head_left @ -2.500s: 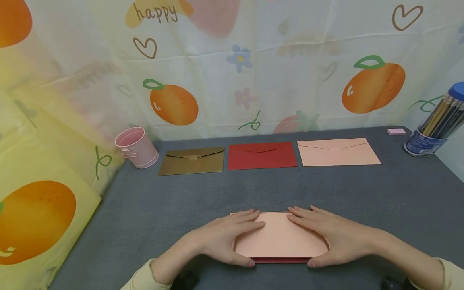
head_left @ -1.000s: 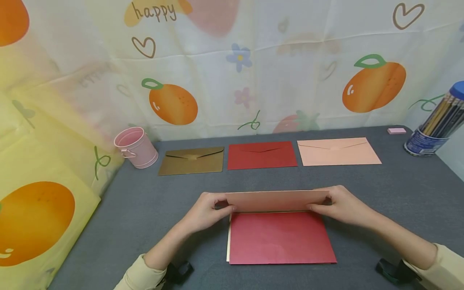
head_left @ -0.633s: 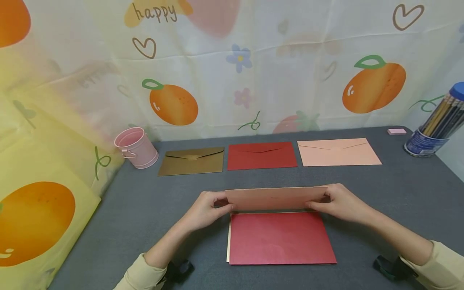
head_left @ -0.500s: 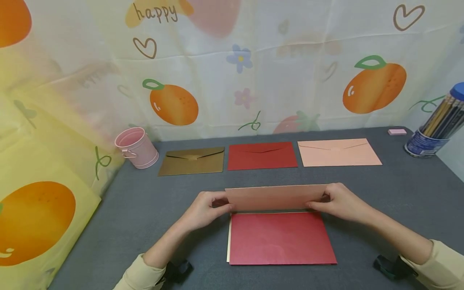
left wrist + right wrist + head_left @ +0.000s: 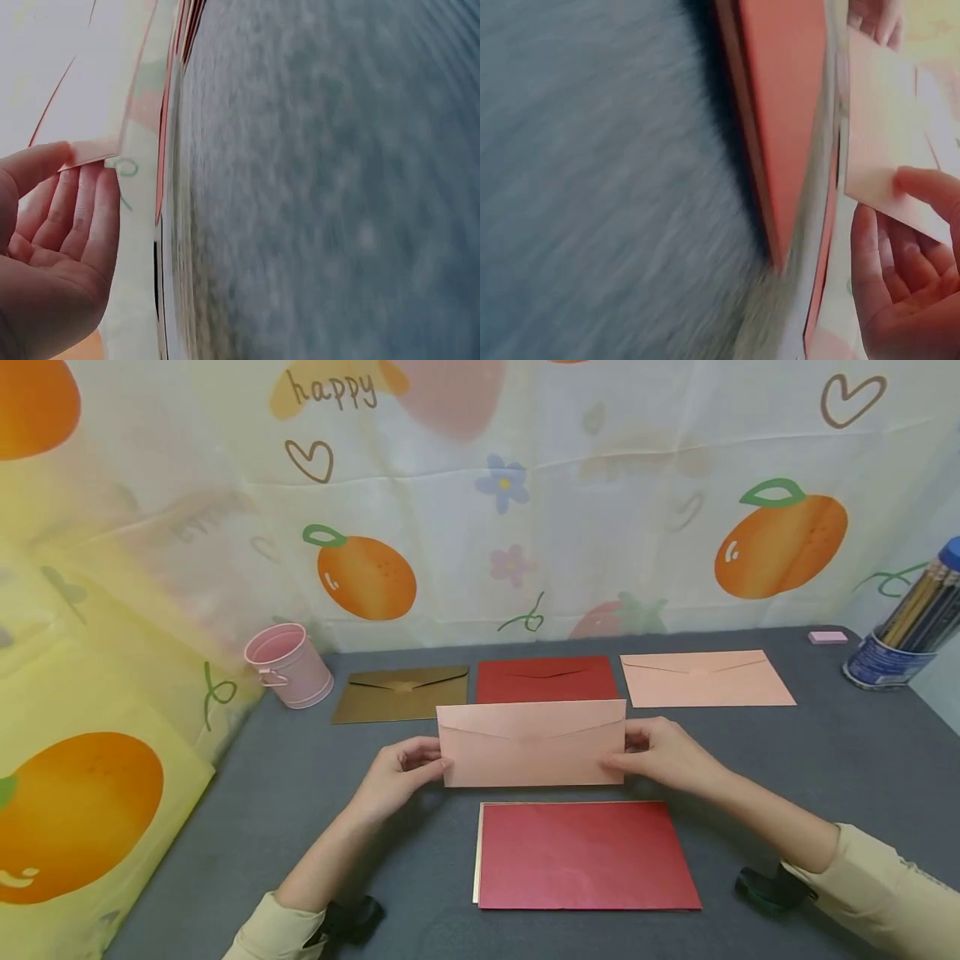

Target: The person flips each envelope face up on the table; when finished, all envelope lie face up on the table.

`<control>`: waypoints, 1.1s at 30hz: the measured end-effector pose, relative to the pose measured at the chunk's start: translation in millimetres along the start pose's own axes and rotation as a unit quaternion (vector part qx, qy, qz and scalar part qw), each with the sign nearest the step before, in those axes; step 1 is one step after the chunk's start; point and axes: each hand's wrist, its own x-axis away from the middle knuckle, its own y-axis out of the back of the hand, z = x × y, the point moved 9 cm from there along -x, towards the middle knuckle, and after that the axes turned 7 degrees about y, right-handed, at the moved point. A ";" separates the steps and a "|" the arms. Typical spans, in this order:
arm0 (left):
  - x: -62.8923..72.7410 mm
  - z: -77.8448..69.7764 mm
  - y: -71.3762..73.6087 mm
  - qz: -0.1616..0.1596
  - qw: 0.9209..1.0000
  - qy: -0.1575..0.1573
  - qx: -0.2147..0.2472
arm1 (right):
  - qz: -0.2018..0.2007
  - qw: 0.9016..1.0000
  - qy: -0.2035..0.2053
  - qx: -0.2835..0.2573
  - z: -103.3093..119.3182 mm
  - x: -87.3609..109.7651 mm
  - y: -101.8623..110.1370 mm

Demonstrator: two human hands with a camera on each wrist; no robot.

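Observation:
A pale pink envelope, flap side facing me, is held upright above the table between both hands. My left hand pinches its left end, thumb in front and fingers behind. At the opposite end my right hand pinches it the same way. Both wrist views show the thumb on the near face of the paper, with the left hand and right hand at its corners. Below the held envelope lies a red envelope on a stack, with a cream edge showing at its left.
Along the back lie a gold envelope, a red envelope partly hidden by the held one, and a pink envelope. A pink bucket stands at back left. A pencil holder and small pink eraser are at back right.
Both hands first lay flat on the pink envelope atop the stack, then gripped its ends and tilted it up. Now it is lifted off, farther back and slightly left, uncovering the red envelope.

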 end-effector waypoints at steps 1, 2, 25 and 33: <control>0.2 2.6 4.0 -0.006 1.000 0.012 0.014 | 0.001 1.000 -0.003 -0.015 0.3 -3.1 -2.7; 0.7 5.2 8.2 -0.013 0.999 0.024 0.030 | 0.001 1.000 -0.005 -0.030 0.8 -6.1 -5.2; 25.0 57.5 118.9 -0.114 0.985 0.124 0.022 | 0.064 0.896 -0.143 -0.416 37.7 -61.1 -107.9; 35.4 77.5 148.8 -0.112 0.984 0.136 -0.014 | 0.078 0.886 -0.167 -0.425 51.4 -75.3 -143.3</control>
